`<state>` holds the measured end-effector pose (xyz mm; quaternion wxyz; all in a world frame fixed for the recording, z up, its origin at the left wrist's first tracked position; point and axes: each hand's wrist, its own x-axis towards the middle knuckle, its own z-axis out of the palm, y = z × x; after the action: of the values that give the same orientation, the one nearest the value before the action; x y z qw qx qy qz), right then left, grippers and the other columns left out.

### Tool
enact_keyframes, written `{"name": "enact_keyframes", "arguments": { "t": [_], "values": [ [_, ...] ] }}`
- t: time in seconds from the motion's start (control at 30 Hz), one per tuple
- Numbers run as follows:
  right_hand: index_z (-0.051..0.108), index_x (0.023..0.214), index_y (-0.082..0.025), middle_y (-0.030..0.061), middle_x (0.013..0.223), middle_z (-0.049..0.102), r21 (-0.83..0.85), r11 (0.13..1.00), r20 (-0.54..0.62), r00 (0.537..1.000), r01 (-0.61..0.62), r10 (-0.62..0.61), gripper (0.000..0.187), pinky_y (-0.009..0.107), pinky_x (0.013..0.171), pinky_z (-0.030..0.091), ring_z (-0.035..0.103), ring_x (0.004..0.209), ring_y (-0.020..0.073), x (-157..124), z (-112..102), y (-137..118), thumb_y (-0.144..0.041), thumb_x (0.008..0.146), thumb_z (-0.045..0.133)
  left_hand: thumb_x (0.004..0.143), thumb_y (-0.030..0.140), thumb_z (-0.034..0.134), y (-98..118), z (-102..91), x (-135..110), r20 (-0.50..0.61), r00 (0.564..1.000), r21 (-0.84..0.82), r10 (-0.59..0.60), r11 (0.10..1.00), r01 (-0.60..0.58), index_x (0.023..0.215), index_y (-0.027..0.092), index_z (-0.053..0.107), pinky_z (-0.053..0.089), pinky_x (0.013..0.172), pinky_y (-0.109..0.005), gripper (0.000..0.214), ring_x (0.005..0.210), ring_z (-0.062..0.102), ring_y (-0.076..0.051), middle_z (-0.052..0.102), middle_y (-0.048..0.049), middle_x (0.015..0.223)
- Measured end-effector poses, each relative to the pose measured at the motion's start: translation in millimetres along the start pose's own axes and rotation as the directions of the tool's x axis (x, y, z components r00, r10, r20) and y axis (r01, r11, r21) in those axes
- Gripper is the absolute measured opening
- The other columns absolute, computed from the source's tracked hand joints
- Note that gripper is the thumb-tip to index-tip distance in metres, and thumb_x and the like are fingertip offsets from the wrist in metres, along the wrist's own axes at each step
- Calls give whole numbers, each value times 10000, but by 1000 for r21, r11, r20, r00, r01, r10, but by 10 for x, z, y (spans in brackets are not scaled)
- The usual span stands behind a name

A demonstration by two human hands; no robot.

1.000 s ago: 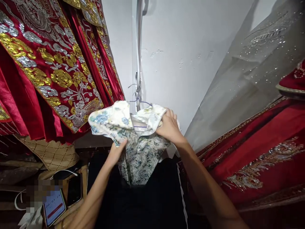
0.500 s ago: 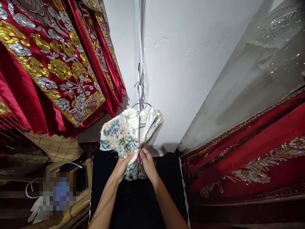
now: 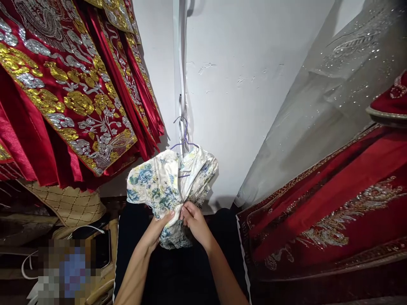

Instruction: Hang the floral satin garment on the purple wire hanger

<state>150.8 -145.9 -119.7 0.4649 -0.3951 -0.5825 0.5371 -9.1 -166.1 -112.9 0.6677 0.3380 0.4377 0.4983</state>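
Note:
A white floral garment [image 3: 165, 186] with blue and green flowers hangs on a thin purple wire hanger [image 3: 183, 133] against the white wall. My left hand [image 3: 157, 228] pinches the fabric at its front edge, just below the collar. My right hand [image 3: 195, 220] pinches the opposite front edge, so both hands meet at the middle of the garment and hold its two sides together. The lower part of the garment bunches under my fingers.
Red robes with gold and silver embroidery [image 3: 66, 93] hang at the left. More red embroidered cloth [image 3: 333, 212] and a grey sequined fabric [image 3: 330, 106] lie at the right. A woven hat [image 3: 66, 203] and a phone with a white cable [image 3: 98, 250] sit at lower left.
A second ago my right hand was up at the garment's right shoulder; it has come down beside my left hand at the front. The garment now hangs narrower and gathered.

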Motion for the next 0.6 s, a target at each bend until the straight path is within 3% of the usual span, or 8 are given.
{"name": "enact_keyframes", "arguments": {
  "t": [0.1, 0.17, 0.2, 0.27, 0.3, 0.33, 0.47, 0.6],
  "values": [
    [457, 746, -215, -30, 635, 511, -22, 1000, -12, 1000, -17, 17, 344, 255, 566, 381, 462, 551, 118, -24, -67, 49, -494, 943, 490, 737, 370, 806, -40, -114, 79, -58, 996, 3, 64, 998, -64, 1133, 145, 681, 467, 1032, -424, 472, 1146, 639, -305, 708, -147, 1146],
    [436, 717, -215, -38, 587, 497, -76, 995, -36, 997, -67, 64, 341, 253, 540, 356, 439, 508, 109, -47, -142, 115, -463, 946, 480, 691, 316, 824, -79, -284, 164, -287, 934, 73, 212, 977, -199, 1098, 158, 669, 464, 1017, -407, 463, 1120, 635, -282, 701, -121, 1097],
    [429, 704, -215, -41, 565, 493, -104, 990, -45, 995, -97, 92, 343, 252, 528, 346, 429, 488, 107, -57, -173, 153, -452, 948, 471, 664, 289, 827, -106, -377, 202, -432, 848, 149, 306, 952, -267, 1092, 161, 656, 463, 1007, -404, 479, 1100, 628, -272, 688, -107, 1073],
    [421, 679, -217, -46, 523, 480, -133, 981, -61, 989, -141, 134, 351, 252, 507, 331, 413, 457, 105, -67, -194, 223, -439, 950, 452, 637, 260, 807, -178, -505, 244, -625, 604, 351, 494, 869, -348, 1112, 171, 620, 462, 976, -398, 519, 1063, 604, -252, 646, -85, 1056],
    [423, 669, -217, -47, 505, 474, -137, 979, -68, 987, -152, 144, 356, 251, 498, 326, 407, 446, 104, -69, -179, 250, -435, 949, 446, 644, 261, 790, -224, -514, 244, -632, 521, 447, 574, 819, -360, 1122, 181, 605, 461, 959, -391, 519, 1050, 591, -243, 627, -76, 1062],
    [431, 658, -215, -46, 491, 475, -138, 978, -68, 987, -154, 145, 361, 250, 495, 324, 406, 440, 104, -72, -148, 269, -432, 946, 447, 659, 266, 772, -273, -478, 231, -580, 508, 525, 637, 769, -365, 1123, 191, 598, 459, 946, -379, 501, 1042, 581, -235, 615, -70, 1071],
    [495, 619, -199, -36, 447, 497, -119, 985, -29, 992, -126, 123, 361, 245, 494, 336, 427, 416, 99, -102, 32, 253, -404, 916, 486, 771, 246, 660, -420, -26, 131, -84, 820, 585, 566, 695, -419, 1083, 206, 612, 463, 883, -327, 318, 975, 605, -213, 645, -53, 1005],
    [575, 632, -182, -28, 423, 523, -5, 988, -1, 988, -152, 152, 325, 233, 417, 270, 370, 345, 84, 18, 17, 6, -390, 872, 502, 866, 262, 536, -414, 289, 103, 19, 844, 592, 537, 674, -442, 894, 183, 608, 451, 726, -274, 110, 768, 585, -180, 607, -21, 785]
  ]
}}
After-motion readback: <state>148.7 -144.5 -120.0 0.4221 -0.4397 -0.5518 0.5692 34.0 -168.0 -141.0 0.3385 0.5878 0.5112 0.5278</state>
